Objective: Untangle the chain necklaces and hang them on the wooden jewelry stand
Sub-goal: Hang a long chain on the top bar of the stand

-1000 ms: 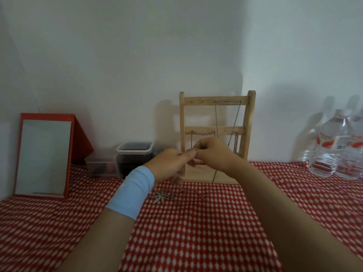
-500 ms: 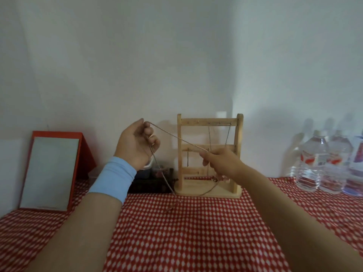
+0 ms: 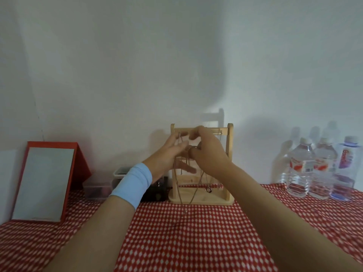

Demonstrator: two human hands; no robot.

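pale wood: the jewelry stand [image 3: 229, 163] stood on the checked cloth [image 3: 196, 242]. both hands, left hand [image 3: 169, 154] and right hand [image 3: 208, 152], pinched the chain [image 3: 179, 140] up at its top bar, likely to hook it; the slack hung to the cloth.

Both arms reach forward, left hand [image 3: 170, 152] and right hand [image 3: 208, 152] raised, fingers touching.

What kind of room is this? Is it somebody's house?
Probably a home, at a table against a plain wall. A red checked tablecloth covers it, with a wooden jewelry stand, a standing mirror and water bottles on top.
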